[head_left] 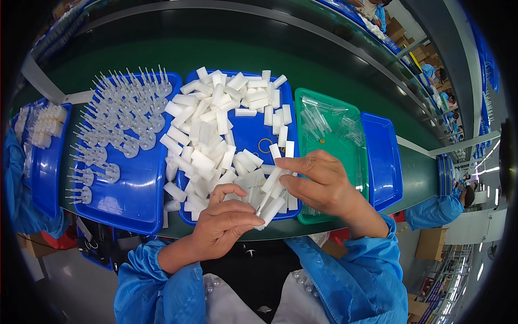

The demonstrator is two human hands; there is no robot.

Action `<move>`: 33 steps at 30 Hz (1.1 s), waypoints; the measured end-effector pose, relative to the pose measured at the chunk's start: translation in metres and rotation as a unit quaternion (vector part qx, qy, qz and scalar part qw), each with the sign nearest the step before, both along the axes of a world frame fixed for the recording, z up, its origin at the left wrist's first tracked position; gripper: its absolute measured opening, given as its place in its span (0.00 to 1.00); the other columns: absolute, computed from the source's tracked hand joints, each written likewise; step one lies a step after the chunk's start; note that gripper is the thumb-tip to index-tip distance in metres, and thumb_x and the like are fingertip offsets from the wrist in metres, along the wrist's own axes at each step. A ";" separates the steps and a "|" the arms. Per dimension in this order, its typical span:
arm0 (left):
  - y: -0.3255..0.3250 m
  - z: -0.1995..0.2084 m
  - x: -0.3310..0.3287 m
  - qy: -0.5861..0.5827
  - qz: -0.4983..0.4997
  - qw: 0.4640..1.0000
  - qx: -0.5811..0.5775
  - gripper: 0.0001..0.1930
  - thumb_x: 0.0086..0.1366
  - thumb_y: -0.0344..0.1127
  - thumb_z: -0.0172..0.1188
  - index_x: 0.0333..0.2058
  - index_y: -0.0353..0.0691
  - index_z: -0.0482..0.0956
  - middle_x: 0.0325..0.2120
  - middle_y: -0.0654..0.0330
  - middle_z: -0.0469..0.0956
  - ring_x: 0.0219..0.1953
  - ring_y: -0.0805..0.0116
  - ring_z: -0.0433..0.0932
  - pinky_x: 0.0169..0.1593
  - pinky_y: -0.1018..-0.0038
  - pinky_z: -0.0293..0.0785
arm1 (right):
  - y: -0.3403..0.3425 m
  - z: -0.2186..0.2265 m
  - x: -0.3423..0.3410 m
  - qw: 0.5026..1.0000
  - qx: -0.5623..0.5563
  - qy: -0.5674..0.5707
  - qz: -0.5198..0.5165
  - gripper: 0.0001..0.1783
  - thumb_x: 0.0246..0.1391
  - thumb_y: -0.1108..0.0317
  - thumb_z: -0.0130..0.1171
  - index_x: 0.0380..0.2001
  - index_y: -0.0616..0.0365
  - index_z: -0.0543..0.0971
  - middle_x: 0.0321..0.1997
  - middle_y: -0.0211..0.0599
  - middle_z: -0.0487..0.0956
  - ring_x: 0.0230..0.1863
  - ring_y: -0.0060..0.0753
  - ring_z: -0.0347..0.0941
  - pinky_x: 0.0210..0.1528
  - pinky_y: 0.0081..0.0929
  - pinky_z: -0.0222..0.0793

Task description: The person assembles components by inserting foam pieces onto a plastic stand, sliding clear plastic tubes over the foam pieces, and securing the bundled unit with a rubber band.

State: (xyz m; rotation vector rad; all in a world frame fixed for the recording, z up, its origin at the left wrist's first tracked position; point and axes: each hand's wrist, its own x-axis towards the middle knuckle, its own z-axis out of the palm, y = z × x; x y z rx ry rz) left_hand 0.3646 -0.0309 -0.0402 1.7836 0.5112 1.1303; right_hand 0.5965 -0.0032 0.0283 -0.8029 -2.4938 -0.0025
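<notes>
My left hand [224, 218] is closed, thumb and fingers pinching a small clear piece with thin pins [251, 195], with white pieces set around it. How many pins carry a white piece cannot be made out. My right hand [324, 183] is closed too, thumb and forefinger gripping a slim white block-like piece [272, 179] just above the left hand's work. Both hands hover over the near edge of a blue tray [253, 129], where many loose white pieces [202, 162] lie heaped. Two thin yellowish rings [264, 144] rest on its floor.
On the left, a blue tray [127, 189] carries rows of clear discs with upright pins [121, 110]. A green tray [345, 167] on the right holds clear tubes [317, 120]. Beyond stands another blue tray [384, 156]. A metal rail [318, 29] runs behind; a co-worker's blue sleeve [434, 212] shows at right.
</notes>
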 end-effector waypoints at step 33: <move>-0.005 -0.006 0.001 -0.025 0.105 0.994 0.020 0.14 0.49 0.33 0.66 0.35 0.41 0.76 0.39 0.59 0.75 0.48 0.51 0.67 0.51 0.61 0.60 | -0.012 -0.006 -0.005 0.833 -0.487 0.261 -0.037 0.07 0.37 0.76 0.68 0.25 0.59 0.82 0.28 0.39 0.81 0.36 0.29 0.78 0.39 0.23 0.71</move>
